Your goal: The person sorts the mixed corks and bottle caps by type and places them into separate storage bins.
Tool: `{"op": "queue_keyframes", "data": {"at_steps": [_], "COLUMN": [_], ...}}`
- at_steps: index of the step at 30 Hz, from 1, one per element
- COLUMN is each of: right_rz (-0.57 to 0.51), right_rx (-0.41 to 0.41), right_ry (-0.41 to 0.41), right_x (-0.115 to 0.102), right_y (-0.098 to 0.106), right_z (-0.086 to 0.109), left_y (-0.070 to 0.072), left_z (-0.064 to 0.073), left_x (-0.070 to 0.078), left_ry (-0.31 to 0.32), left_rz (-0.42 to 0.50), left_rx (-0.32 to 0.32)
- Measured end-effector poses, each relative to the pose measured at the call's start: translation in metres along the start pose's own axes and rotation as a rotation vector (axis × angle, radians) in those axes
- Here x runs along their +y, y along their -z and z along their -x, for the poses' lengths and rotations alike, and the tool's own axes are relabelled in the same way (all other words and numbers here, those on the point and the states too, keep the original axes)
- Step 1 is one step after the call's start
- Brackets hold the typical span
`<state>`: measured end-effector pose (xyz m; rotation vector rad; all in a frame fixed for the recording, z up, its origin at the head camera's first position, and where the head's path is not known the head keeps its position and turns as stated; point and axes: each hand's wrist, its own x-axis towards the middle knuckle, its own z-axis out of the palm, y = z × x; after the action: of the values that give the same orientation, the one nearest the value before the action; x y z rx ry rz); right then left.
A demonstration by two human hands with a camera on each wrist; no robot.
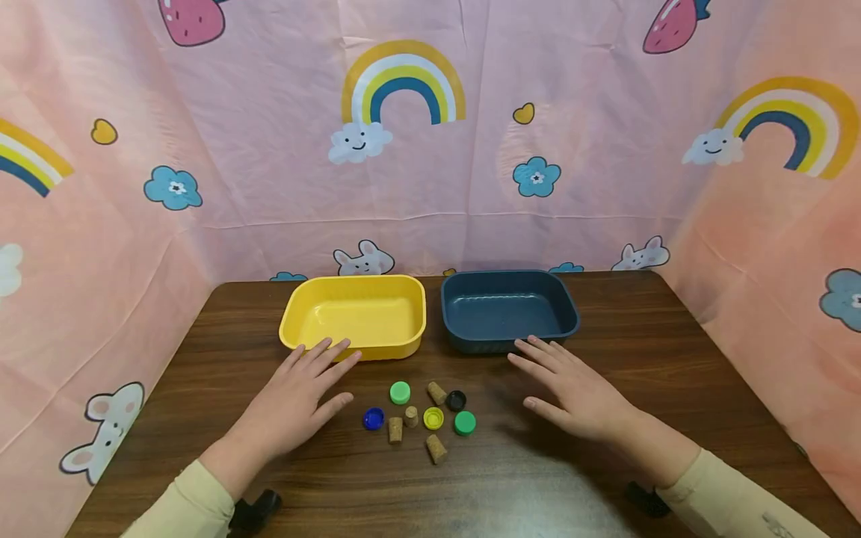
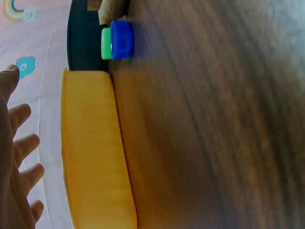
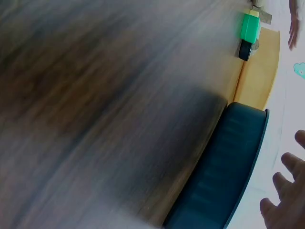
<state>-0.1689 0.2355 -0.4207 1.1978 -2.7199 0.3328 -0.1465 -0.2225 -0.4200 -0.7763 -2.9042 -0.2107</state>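
My left hand (image 1: 292, 400), fingers spread and holding nothing, hovers with its fingertips over the near rim of the yellow tub (image 1: 356, 352). On the other side my right hand (image 1: 572, 392) is likewise spread, its fingertips at the near edge of the dark blue tub (image 1: 498, 346). Between the hands lies a loose group of bottle caps and corks. The caps are blue (image 1: 373, 418), light green (image 1: 400, 392), yellow (image 1: 433, 418), black (image 1: 456, 400) and darker green (image 1: 465, 423). Among them sit several corks, one cork (image 1: 436, 449) nearest the front and another cork (image 1: 436, 393) farther back.
Both tubs stand side by side toward the back of the dark wooden table (image 1: 525, 493). A pink patterned cloth (image 1: 269, 134) hangs behind the table and along both sides. Black wrist straps (image 1: 255, 511) show below the sleeves.
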Motion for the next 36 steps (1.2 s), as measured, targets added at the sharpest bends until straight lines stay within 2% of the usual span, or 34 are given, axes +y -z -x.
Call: {"op": "queue_keyframes", "data": {"at_steps": [8, 16, 24, 36], "right_rz": [-0.046, -0.08, -0.072, -0.064], "right_rx": [0.015, 0.024, -0.024, -0.156], "right_ry": [-0.041, -0.007, 0.007, 0.019], "right_x": [-0.015, -0.032, -0.041, -0.056], "right_y": [0.001, -0.003, -0.006, -0.019], "right_z": [-0.008, -0.023, -0.031, -0.049], "left_y": [0.002, 0.009, 0.008, -0.004], "left_z": [-0.003, -0.01, -0.018, -0.038], "left_x": [-0.026, -0.053, -0.067, -0.079], "left_ry": [0.071, 0.132, 0.176, 0.123], "left_rz": [0.011, 0.017, 0.017, 0.014], "left_rx": [0.062, 0.113, 0.06, -0.038]}}
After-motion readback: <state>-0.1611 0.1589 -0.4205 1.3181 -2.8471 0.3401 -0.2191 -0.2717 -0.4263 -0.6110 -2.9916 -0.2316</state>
